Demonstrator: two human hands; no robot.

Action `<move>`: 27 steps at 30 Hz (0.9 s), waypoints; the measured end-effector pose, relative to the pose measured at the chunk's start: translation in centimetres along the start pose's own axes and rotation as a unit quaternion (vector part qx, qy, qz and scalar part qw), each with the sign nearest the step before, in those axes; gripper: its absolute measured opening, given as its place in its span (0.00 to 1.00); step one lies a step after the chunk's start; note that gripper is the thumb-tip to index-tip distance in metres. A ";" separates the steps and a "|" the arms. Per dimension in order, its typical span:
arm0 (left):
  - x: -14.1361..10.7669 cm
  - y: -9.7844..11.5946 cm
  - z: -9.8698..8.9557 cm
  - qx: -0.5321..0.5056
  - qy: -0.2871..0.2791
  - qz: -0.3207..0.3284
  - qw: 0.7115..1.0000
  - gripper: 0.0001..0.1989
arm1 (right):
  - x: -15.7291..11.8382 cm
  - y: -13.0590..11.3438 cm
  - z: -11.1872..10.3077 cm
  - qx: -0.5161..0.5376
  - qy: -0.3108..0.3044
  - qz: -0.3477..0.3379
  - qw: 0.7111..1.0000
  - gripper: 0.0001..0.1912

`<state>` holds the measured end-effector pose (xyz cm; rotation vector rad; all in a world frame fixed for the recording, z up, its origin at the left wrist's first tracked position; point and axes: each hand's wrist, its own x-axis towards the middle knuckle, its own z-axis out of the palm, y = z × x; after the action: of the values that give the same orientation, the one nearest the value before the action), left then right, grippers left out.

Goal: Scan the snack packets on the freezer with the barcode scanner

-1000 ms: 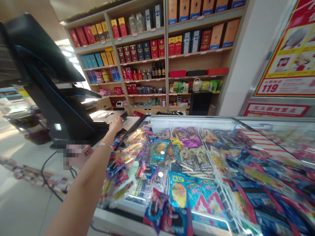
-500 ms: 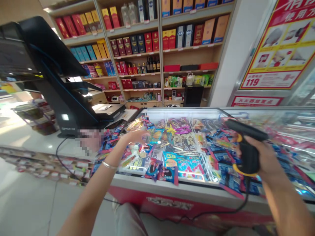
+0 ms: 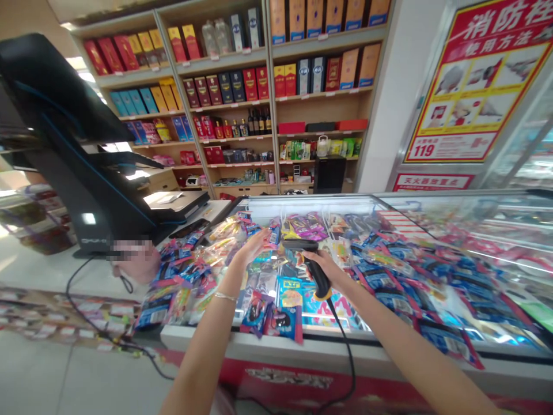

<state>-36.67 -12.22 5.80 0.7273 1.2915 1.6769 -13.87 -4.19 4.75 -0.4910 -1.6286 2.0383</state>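
In the head view, my left hand (image 3: 254,246) is closed on the edge of a small blue-and-pink snack packet (image 3: 275,231), which stands up from its fingertips. My right hand (image 3: 325,266) is wrapped round the grip of a black-and-yellow barcode scanner (image 3: 318,278). The scanner's head points left, toward the packet, with a short gap between them. Its cable hangs down over the front of the glass-topped freezer case (image 3: 207,335). Below both hands lie many snack packets, among them a light-blue packet (image 3: 290,293) and a dark-blue one (image 3: 283,320) at the front edge.
A black checkout terminal (image 3: 82,150) stands on the white counter at left, beside a pink, partly blurred object (image 3: 138,262). Piles of blue packets (image 3: 389,282) spread over the case at right. Shelves of boxed goods (image 3: 233,104) line the back wall.
My right hand has brought the scanner left to the middle, close to my left hand. My left hand has risen slightly and now has a snack packet in its fingers. The view has shifted rightward.
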 end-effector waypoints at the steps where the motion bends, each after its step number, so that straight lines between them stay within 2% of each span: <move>1: 0.3 -0.5 0.5 -0.019 -0.007 0.001 1.000 0.05 | 0.0 0.1 -0.2 0.010 0.003 0.001 1.000 0.19; 4: 0.5 -2.0 1.3 -0.075 -0.037 -0.015 0.996 0.09 | -0.2 0.4 -0.7 0.034 0.021 -0.005 0.999 0.18; 6: 0.5 -2.6 1.6 -0.103 -0.032 -0.035 0.994 0.10 | -0.3 0.4 -0.9 0.038 0.031 -0.011 0.999 0.18; 9: 0.4 -3.0 2.0 -0.113 0.024 -0.039 0.993 0.10 | -0.6 0.2 -0.9 0.021 0.022 -0.014 0.999 0.17; 12: 0.6 -3.2 2.5 -0.127 0.085 -0.031 0.988 0.09 | -1.1 -0.3 -0.7 -0.001 -0.015 -0.015 1.000 0.18; 15: 0.9 -3.4 2.3 -0.128 0.129 -0.014 0.983 0.10 | -1.7 -0.7 -0.3 -0.004 -0.034 -0.007 0.999 0.17; 22: 1.2 -3.7 1.2 -0.055 0.206 -0.032 0.977 0.13 | -1.9 0.0 0.2 0.043 0.002 0.054 0.998 0.16; 27: 0.7 -3.6 1.8 -0.111 0.178 0.009 0.978 0.16 | -1.4 0.8 0.1 0.054 0.020 0.049 0.997 0.16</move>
<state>-34.45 -10.46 2.82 0.3152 1.3072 1.9921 -12.90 -5.17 3.92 -0.5797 -1.4892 2.1586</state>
